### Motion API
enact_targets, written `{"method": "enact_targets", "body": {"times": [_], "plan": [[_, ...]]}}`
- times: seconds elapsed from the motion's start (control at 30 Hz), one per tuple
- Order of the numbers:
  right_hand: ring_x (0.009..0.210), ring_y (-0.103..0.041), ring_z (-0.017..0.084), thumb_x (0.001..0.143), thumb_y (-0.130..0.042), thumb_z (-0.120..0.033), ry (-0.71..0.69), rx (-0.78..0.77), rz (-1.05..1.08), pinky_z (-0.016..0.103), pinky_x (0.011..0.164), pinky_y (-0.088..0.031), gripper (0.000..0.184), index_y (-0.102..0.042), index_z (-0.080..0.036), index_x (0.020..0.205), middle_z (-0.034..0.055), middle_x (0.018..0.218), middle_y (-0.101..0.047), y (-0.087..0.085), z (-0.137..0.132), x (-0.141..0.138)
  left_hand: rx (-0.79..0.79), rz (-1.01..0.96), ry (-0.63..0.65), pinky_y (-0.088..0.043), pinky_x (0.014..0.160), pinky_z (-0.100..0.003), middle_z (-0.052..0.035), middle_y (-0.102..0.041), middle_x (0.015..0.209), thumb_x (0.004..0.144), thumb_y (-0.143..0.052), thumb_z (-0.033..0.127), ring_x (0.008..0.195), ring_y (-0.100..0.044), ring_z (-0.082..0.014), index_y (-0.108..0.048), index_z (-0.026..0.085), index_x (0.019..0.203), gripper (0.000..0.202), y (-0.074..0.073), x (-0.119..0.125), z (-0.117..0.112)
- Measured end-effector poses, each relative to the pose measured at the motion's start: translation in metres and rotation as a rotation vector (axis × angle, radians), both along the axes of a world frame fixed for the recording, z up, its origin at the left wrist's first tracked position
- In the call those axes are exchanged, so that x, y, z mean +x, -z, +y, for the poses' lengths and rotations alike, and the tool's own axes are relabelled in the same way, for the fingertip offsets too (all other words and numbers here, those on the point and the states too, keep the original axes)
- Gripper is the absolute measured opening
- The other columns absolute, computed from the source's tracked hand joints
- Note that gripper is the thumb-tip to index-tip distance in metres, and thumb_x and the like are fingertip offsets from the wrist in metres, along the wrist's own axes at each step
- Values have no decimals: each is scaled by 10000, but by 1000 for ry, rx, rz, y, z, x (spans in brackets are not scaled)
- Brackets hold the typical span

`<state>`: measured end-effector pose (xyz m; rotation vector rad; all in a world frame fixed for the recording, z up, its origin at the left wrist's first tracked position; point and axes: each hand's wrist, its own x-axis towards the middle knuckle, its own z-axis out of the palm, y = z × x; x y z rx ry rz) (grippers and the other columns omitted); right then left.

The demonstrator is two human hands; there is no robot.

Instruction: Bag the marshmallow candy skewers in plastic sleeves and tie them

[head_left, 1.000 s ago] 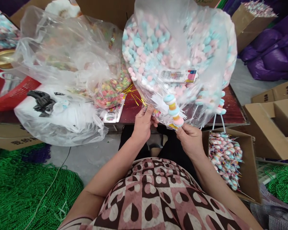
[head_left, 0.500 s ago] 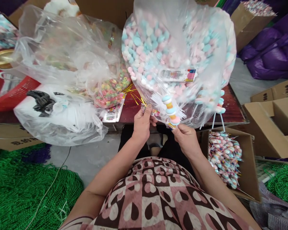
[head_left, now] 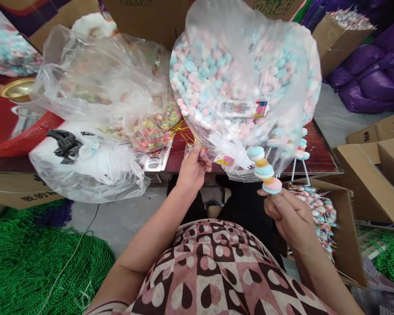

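Note:
A marshmallow skewer [head_left: 263,170] of blue, white, pink and orange pieces stands tilted up from my right hand [head_left: 290,212], whose fingers are closed around its lower end. My left hand [head_left: 193,168] is at the table's front edge, thumb and fingers pinching a small clear printed wrapper [head_left: 202,151]. Gold twist ties [head_left: 184,131] lie just beyond that hand. Between my hands is a bundle of white sticks [head_left: 230,148], in front of a large clear bag of pastel marshmallows [head_left: 210,65]. A printed card [head_left: 225,159] lies beside the sticks.
Bags of colourful ring gummies [head_left: 153,133] and a knotted white plastic bag [head_left: 95,162] lie to the left, near a red basket [head_left: 46,133]. A carton [head_left: 344,218] of wrapped skewers stands at lower right. Green cord [head_left: 46,258] is heaped on the floor.
My right hand has moved right and slightly down with the skewer, away from the left hand. The left hand stays near the same spot, still pinching the wrapper.

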<state>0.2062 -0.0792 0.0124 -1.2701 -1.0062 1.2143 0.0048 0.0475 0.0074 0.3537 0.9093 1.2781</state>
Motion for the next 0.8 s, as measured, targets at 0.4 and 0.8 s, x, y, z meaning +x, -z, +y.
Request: {"method": "enact_targets", "body": {"times": [0.4,0.8], "plan": [[506,-318,103,948,-483,-463,-166,-55,-442,254,468,-244,358,-702,-180,970,-42,564,-347,0,-13,11,8,-53,-8,-352,371,-169,65,-537,518,771,-735,444,406,-531,-65,-534,169,733,343,0,6,-1],[492,-337,103,922,-518,-478,-209,-80,-474,246,449,-258,372,-734,-179,968,-28,548,-400,-7,-8,24,139,97,-48,-373,361,-186,68,-547,528,689,-781,483,398,-519,-69,-518,182,719,401,-3,6,-5]]}}
